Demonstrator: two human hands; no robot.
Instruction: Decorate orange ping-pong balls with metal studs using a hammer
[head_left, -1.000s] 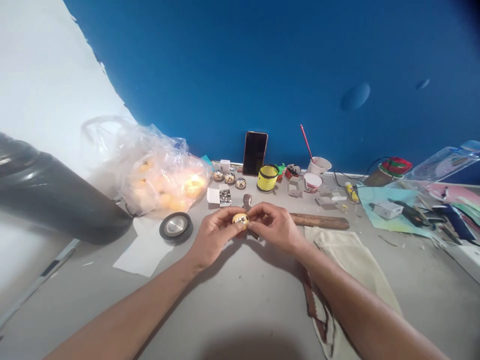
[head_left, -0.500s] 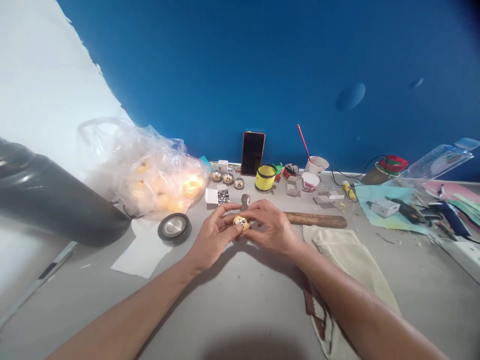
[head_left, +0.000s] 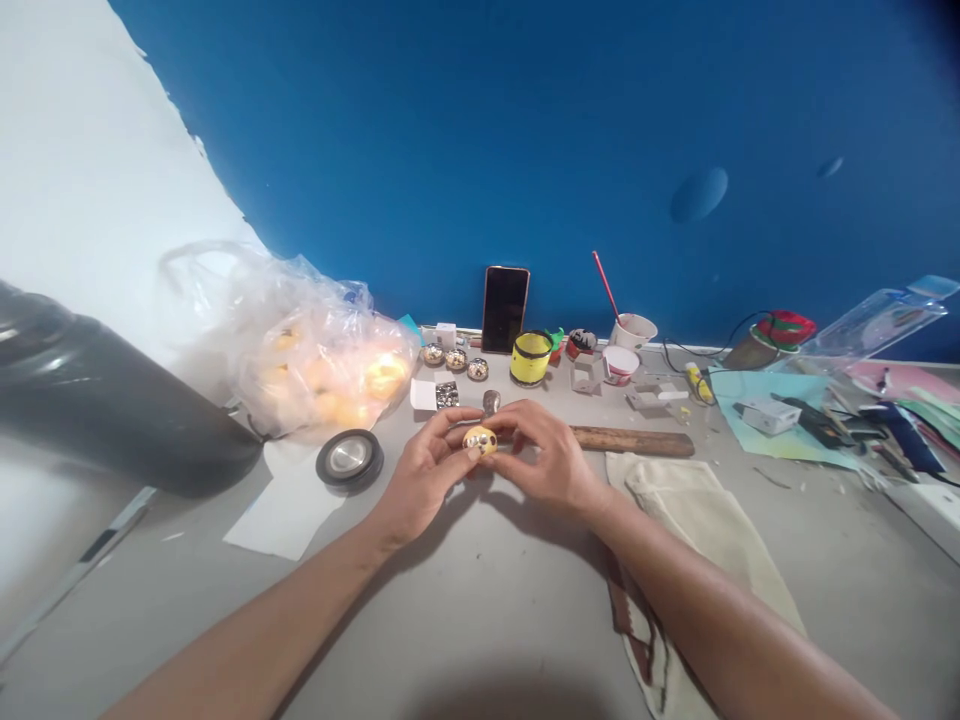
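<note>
A small yellow ball (head_left: pixel 480 441) with shiny metallic pieces on it is held between both hands at the middle of the table. My left hand (head_left: pixel 429 470) grips it from the left, thumb on its lower front. From the right, the fingers of my right hand (head_left: pixel 546 458) close on it. Just behind the hands lies a hammer (head_left: pixel 634 440), its head partly hidden and its wooden handle pointing right. Farther back are several shiny studded balls (head_left: pixel 456 359) and an open white box (head_left: pixel 424 395) with shiny pieces.
A plastic bag (head_left: pixel 300 350) of yellow items and a dark bottle (head_left: pixel 112 390) stand left. Near them lies a round black lid (head_left: pixel 349 459). A phone (head_left: pixel 505 308), yellow container (head_left: pixel 530 358) and white cup (head_left: pixel 634 330) are behind; a cream cloth (head_left: pixel 697 520) lies right.
The ball has turned slightly between my fingers and shifted a little up and left. Both hands keep their hold.
</note>
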